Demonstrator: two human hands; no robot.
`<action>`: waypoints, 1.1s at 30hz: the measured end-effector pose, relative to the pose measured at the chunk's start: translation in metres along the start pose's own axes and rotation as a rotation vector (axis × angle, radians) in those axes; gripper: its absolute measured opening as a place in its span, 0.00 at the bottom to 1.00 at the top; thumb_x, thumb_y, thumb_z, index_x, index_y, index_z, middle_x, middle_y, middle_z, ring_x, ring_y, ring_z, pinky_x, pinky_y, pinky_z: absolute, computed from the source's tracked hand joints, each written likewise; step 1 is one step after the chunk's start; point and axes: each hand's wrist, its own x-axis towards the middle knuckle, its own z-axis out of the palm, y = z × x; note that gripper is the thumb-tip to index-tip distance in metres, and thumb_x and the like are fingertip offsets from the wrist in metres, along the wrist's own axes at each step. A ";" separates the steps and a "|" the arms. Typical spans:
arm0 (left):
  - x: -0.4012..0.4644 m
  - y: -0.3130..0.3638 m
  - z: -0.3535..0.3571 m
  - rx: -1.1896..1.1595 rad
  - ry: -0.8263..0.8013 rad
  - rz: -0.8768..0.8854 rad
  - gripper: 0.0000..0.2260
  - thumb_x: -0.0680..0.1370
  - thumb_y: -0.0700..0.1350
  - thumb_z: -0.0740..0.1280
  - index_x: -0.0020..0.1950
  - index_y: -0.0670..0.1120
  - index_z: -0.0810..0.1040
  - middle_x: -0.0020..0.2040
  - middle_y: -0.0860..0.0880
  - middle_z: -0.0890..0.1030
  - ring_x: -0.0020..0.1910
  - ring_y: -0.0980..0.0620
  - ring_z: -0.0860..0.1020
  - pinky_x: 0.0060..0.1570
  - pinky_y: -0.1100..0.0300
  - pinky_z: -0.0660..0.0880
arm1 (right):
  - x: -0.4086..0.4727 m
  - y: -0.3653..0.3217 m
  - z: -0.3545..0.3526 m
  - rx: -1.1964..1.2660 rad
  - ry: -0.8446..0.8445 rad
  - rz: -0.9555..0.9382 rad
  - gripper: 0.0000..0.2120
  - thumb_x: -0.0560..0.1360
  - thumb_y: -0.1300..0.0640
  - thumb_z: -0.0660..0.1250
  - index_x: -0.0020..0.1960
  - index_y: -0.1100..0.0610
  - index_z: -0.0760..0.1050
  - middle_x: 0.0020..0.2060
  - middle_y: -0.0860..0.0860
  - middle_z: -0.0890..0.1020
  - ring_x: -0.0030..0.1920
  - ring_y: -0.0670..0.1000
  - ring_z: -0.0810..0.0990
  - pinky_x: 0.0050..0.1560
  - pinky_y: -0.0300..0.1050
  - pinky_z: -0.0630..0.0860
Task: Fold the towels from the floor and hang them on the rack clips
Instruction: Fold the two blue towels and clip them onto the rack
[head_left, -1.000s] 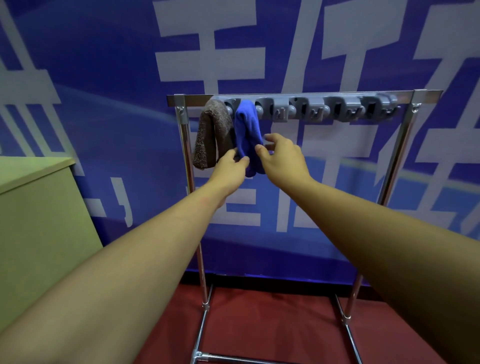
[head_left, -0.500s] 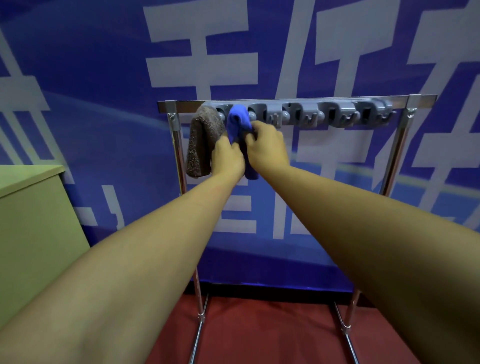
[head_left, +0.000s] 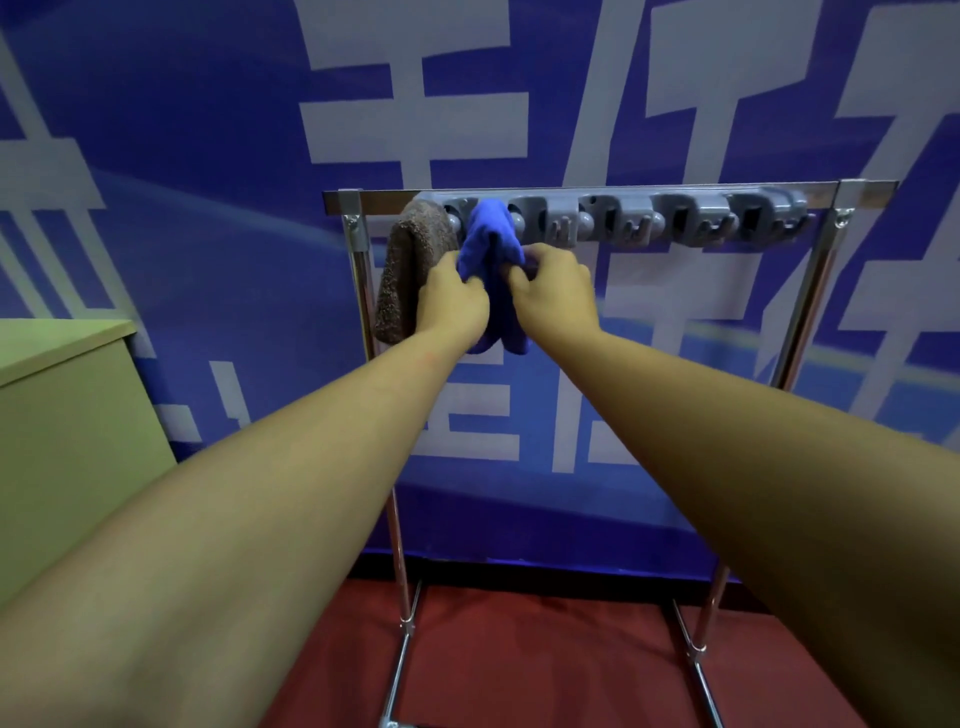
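Blue towel (head_left: 491, 244) hangs from a rack (head_left: 613, 188) clip, pinched by left hand (head_left: 453, 301) and right hand (head_left: 553, 296).

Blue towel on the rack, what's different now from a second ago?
Both hands rose from the lower end of the blue towel to its middle. The left hand and right hand went from fingertip touches to closed grips on it. The towel stayed in its clip; the brown towel and the rack look unchanged.

Two towels (head_left: 491, 244) on rack (head_left: 623, 188) left end, cabinet (head_left: 67, 405) further left
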 end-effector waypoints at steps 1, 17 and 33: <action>-0.006 -0.003 0.000 -0.027 -0.003 0.003 0.14 0.82 0.44 0.59 0.67 0.49 0.76 0.55 0.46 0.82 0.53 0.44 0.80 0.50 0.54 0.76 | -0.005 0.003 -0.002 0.033 -0.007 -0.003 0.15 0.80 0.51 0.62 0.65 0.52 0.77 0.55 0.52 0.84 0.55 0.55 0.82 0.55 0.55 0.80; -0.181 -0.197 0.082 0.047 -0.327 -0.114 0.23 0.86 0.53 0.53 0.81 0.49 0.61 0.79 0.50 0.67 0.77 0.53 0.65 0.68 0.67 0.58 | -0.186 0.208 0.043 -0.080 -0.251 0.163 0.23 0.81 0.44 0.61 0.73 0.51 0.71 0.67 0.49 0.79 0.66 0.51 0.79 0.66 0.52 0.74; -0.406 -0.452 0.185 0.213 -0.692 -0.681 0.22 0.86 0.51 0.54 0.79 0.47 0.65 0.78 0.47 0.68 0.76 0.49 0.67 0.73 0.58 0.60 | -0.458 0.463 0.125 -0.334 -0.727 0.771 0.25 0.80 0.43 0.62 0.74 0.53 0.69 0.66 0.58 0.79 0.65 0.63 0.77 0.58 0.55 0.74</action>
